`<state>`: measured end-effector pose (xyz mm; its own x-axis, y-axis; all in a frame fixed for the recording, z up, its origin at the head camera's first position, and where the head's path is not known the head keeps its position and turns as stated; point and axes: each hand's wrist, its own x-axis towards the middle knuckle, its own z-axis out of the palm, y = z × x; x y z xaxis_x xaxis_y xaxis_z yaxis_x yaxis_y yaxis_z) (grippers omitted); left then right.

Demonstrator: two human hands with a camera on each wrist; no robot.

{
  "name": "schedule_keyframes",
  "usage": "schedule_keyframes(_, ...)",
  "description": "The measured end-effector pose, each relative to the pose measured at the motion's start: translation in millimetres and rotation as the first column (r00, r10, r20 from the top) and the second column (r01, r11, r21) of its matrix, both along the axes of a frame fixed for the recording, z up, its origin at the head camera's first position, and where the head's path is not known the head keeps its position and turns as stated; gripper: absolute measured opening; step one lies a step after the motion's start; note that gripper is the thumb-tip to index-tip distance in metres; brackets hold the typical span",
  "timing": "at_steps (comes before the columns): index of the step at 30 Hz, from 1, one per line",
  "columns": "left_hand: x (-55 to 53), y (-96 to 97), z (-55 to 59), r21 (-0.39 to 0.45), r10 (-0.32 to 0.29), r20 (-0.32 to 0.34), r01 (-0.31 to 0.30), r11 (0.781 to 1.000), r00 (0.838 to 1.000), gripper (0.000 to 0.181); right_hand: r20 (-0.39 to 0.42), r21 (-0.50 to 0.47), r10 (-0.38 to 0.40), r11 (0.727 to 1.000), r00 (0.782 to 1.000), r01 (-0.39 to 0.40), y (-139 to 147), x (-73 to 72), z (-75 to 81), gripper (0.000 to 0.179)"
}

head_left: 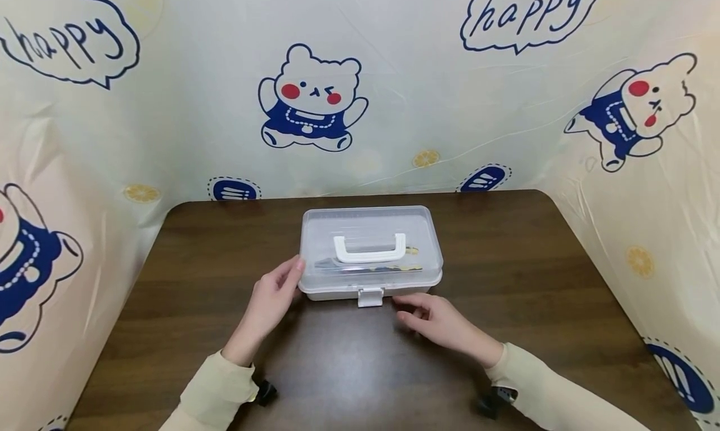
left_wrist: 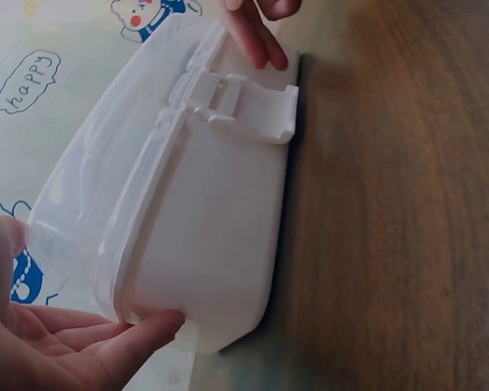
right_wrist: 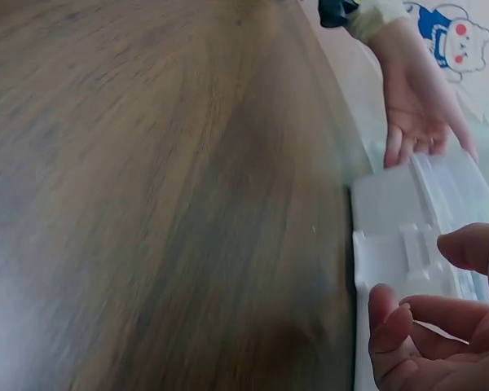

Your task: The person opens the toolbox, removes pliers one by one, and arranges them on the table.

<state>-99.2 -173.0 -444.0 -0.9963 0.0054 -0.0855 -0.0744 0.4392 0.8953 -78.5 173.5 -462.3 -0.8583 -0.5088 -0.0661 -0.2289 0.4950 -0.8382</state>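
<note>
A plastic box with a clear lid and a white handle stands on the table. Its white front latch is flipped outward, away from the lid. My left hand touches the box's left end, fingers fairly straight; the left wrist view shows a fingertip against the white body. Just right of the latch is my right hand, close to the box's front wall. Its fingers are loosely bent and hold nothing. Through the lid, yellow and dark items show faintly; their kind is unclear.
The brown wooden table has rounded back corners. A pale cloth printed with bears and words hangs behind it and at both sides. Dark wrist devices sit at both sleeves.
</note>
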Motion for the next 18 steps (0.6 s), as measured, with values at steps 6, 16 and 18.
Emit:
schedule_keyframes(6,3.1,-3.5,1.2,0.028,-0.068,-0.03,0.069,0.997,0.997,0.06,0.018,0.066,-0.002,0.998,1.0,0.001,29.8,1.7,13.1,0.042)
schedule_keyframes(16,3.1,-9.5,-2.6,0.033,-0.099,-0.061,0.101,0.994,0.993,0.063,-0.163,0.255,-0.074,0.96,0.984,0.115,71.9,-16.4,33.1,0.032)
schedule_keyframes(18,2.8,-10.9,-5.9,0.032,-0.113,-0.059,0.115,0.993,0.992,0.068,-0.177,0.254,-0.1,0.956,0.979,0.144,76.0,-20.6,30.6,0.035)
